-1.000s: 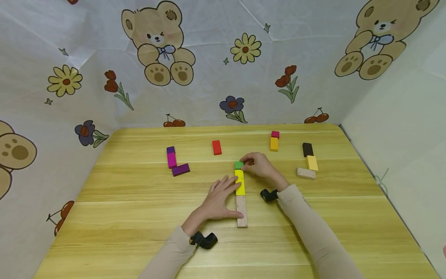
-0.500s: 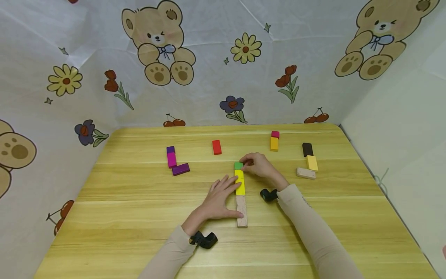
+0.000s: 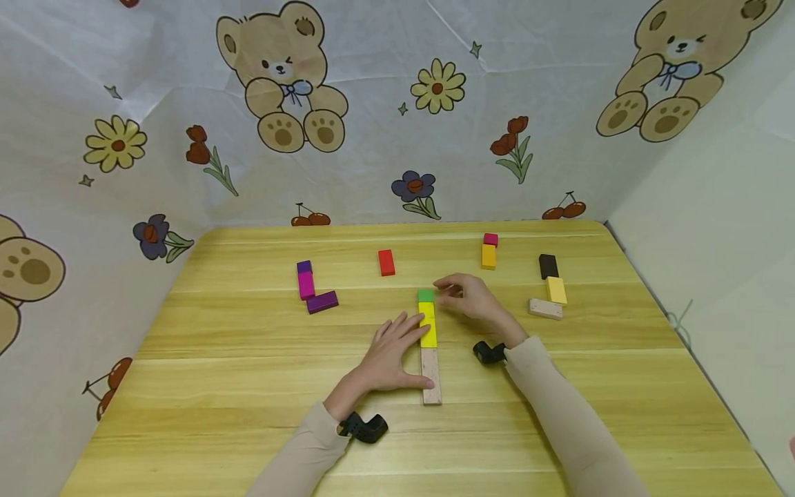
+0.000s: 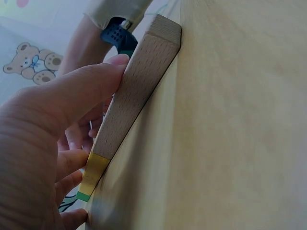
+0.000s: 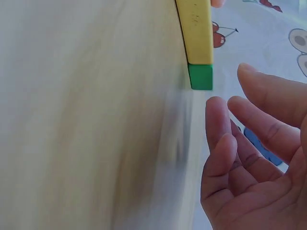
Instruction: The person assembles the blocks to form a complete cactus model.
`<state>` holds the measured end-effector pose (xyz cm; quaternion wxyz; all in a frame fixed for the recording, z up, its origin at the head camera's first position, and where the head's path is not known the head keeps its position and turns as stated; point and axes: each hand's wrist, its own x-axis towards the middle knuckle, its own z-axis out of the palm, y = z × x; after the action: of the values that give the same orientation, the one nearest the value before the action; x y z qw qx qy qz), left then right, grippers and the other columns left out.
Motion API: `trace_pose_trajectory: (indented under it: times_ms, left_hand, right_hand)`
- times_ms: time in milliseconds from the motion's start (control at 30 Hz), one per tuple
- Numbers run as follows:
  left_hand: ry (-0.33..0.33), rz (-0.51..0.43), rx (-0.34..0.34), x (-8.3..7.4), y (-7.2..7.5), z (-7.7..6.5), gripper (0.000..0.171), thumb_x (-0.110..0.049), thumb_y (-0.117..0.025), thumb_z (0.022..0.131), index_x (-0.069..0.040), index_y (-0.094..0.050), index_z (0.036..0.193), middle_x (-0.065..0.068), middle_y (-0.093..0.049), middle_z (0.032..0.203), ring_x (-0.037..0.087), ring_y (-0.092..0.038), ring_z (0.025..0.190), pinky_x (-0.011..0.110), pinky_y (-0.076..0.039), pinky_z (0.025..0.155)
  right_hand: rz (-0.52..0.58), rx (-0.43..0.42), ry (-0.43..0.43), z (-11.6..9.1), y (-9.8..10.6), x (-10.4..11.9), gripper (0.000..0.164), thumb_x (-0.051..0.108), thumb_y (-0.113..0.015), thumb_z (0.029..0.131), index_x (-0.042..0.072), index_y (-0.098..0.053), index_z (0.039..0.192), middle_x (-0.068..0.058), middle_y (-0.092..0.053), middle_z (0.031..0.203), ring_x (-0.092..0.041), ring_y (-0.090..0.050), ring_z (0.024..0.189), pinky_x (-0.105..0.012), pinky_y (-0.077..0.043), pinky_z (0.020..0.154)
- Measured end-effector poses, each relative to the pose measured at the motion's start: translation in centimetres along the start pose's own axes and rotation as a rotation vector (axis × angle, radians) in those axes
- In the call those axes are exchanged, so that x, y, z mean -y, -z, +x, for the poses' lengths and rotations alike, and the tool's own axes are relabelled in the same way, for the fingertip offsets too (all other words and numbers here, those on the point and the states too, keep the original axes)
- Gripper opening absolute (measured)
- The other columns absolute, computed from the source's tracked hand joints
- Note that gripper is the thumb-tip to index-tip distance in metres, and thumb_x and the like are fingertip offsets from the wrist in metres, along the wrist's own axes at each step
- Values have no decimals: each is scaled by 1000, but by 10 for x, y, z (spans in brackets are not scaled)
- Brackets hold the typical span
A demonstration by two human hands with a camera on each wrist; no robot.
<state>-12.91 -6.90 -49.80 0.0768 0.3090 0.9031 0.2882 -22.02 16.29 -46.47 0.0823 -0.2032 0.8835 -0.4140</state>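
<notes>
A straight row of blocks lies down the middle of the table: a plain wooden block (image 3: 431, 369) nearest, a yellow block (image 3: 428, 335) after it, and a small green block (image 3: 425, 295) at the far end. My left hand (image 3: 388, 355) rests on the row from the left, fingers spread, with the thumb on the wooden block and fingertips on the yellow one. To the right of the green block, my right hand (image 3: 468, 300) holds nothing. Its fingers are loosely bent and stand apart from the green block (image 5: 201, 77) in the right wrist view.
Purple and magenta blocks (image 3: 306, 284) lie at the left, with a red block (image 3: 386, 262) toward the back. An orange block (image 3: 488, 257) touches a small pink one (image 3: 491, 239) at back right. Black (image 3: 548, 266), pale yellow (image 3: 556, 290) and wooden blocks (image 3: 545, 308) sit farther right.
My right hand has let go of the green block and drawn back a little to the right. The left hand and the row of blocks have stayed in place.
</notes>
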Motion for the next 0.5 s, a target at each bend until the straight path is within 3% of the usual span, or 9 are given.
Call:
trace_pose_trajectory:
  times_ms: [167,300,500]
  left_hand:
    - [2,8,3,0,-1,1,98,-60,-76,74,-16,-38,152,-1,-20,164,31,-9,152,56,-8,121]
    - [8,7,4,0,-1,1,98,-60,-76,73,-16,-38,152,-2,-19,164,31,-8,153,56,-8,121]
    - [0,5,2,-1,1,-1,98,-60,-76,73,-15,-38,152,0,-20,164,32,-9,152,56,-8,121]
  right_hand:
    - [0,-84,20,-21,13,-8,33,9,-70,90,-2,-66,120,-20,-68,114,-30,-67,94,-42,-55,83]
    - [-6,-159,-2,-42,30,-20,32,10,-71,89,-2,-67,119,-18,-68,109,-26,-66,91,-28,-53,77]
    - [-20,-277,-19,-79,64,-41,32,8,-71,89,-5,-66,117,-23,-67,109,-4,-61,84,-14,-50,70]
